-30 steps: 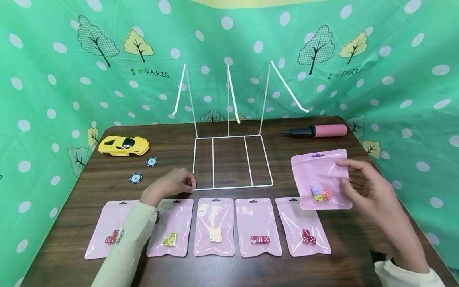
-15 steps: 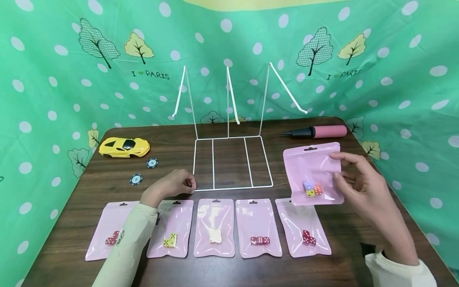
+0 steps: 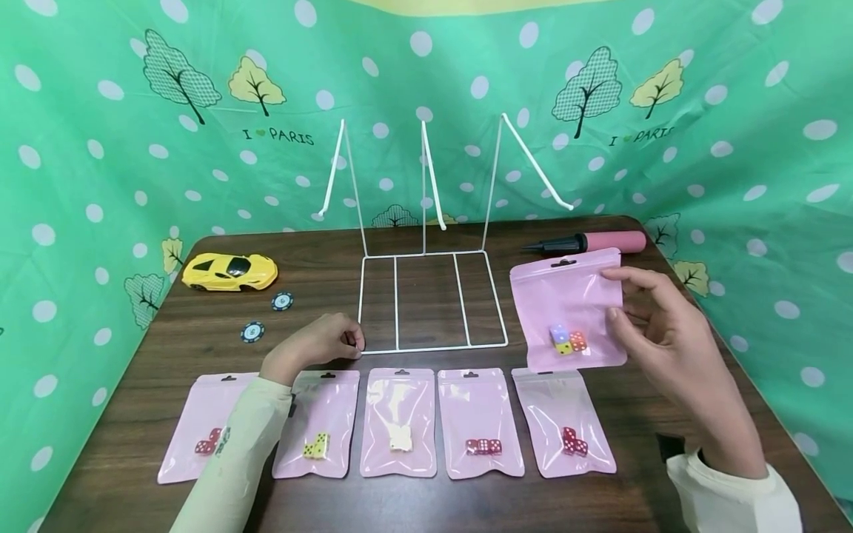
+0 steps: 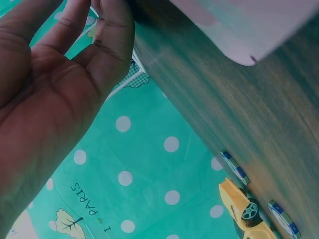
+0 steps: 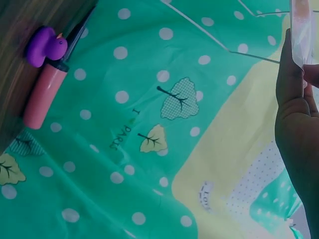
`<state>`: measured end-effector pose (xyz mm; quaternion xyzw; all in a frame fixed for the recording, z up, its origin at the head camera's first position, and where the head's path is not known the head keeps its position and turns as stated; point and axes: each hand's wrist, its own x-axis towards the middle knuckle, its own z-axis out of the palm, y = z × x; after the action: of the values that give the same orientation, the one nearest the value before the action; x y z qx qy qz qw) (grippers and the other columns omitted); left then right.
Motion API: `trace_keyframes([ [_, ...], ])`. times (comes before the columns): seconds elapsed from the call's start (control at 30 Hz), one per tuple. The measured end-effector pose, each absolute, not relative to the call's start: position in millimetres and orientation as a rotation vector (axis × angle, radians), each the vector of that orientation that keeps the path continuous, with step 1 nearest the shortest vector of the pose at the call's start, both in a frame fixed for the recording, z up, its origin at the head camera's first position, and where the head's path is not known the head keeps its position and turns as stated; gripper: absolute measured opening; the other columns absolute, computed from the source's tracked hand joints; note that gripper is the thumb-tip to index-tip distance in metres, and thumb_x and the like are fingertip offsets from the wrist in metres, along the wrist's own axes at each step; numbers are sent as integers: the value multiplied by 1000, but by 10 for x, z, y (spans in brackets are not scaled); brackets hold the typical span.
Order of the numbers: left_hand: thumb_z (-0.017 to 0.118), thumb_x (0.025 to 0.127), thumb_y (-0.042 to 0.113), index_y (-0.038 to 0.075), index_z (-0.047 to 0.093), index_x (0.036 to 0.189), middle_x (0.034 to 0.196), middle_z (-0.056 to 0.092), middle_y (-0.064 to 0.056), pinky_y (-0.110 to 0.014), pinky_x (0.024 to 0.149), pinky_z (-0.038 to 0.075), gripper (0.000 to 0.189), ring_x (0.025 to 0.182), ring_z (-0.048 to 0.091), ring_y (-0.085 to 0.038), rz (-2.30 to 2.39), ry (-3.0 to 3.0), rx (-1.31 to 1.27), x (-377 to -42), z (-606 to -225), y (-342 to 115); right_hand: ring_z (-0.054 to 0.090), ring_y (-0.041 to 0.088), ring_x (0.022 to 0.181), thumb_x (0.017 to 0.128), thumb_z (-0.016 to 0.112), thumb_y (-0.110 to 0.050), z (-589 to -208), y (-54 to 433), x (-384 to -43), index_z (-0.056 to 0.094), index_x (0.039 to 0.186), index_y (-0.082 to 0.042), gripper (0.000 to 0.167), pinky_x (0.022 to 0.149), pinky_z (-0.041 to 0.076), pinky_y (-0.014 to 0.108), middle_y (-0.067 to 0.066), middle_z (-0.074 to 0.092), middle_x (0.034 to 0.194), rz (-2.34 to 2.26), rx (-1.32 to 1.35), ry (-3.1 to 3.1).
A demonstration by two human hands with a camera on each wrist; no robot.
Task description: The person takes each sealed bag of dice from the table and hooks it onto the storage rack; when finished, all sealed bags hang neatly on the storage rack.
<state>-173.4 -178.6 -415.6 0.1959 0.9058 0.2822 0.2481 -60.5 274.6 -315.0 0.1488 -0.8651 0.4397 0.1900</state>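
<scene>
My right hand (image 3: pixel 673 333) pinches the right edge of a pink zip bag (image 3: pixel 586 296), raised above the table right of the rack. Blue, yellow and orange dice (image 3: pixel 566 340) show at its bottom, and a hang hole is near its top. In the right wrist view the bag (image 5: pixel 300 35) is seen edge-on between thumb and fingers. At the front left corner of the white wire rack (image 3: pixel 433 348), my left hand (image 3: pixel 323 342) pinches the base wire. Three bare hook arms slope forward from the rack's uprights.
Several pink zip bags (image 3: pixel 400 400) with dice lie in a row along the front. A yellow toy car (image 3: pixel 229 272) and two poker chips (image 3: pixel 252 332) are at left. The pink hand pump (image 3: pixel 613 241) lies back right, beside a purple rubber duck (image 5: pixel 44 47).
My right hand has carried the pink zip bag left and farther back, toward the rack. My left hand stays at the rack corner.
</scene>
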Motion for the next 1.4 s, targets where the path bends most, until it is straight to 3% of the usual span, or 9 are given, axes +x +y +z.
trace_keyframes([
  [0.13,77,99,1,6,75,94,89,66,-4,-36,78,54,7,82,60,-20,765,2468,538,-1729,-4154,-1790,64,2,90,93,63,24,-3126,2715,-613,58,145,2,57,57,50,16,-7,59,124,1256,429,-2422],
  [0.37,77,99,0,4,75,95,89,66,-4,-34,77,53,6,82,59,-20,756,2465,557,-1731,-4154,-1793,63,6,92,93,62,24,-3074,2666,-619,57,146,3,57,63,53,13,-4,58,124,1276,443,-2401],
  [0.87,77,98,-1,3,74,95,89,66,-5,-35,77,54,6,81,59,-19,767,2465,584,-1724,-4162,-1786,65,10,100,95,61,23,-2976,2605,-657,54,151,0,60,76,55,11,0,59,128,1311,449,-2356],
  [1.4,77,99,0,3,74,95,90,67,-5,-35,77,54,5,82,60,-20,764,2464,571,-1726,-4149,-1784,69,12,101,94,58,25,-2882,2516,-741,56,149,1,60,80,57,15,7,57,119,1346,448,-2235],
])
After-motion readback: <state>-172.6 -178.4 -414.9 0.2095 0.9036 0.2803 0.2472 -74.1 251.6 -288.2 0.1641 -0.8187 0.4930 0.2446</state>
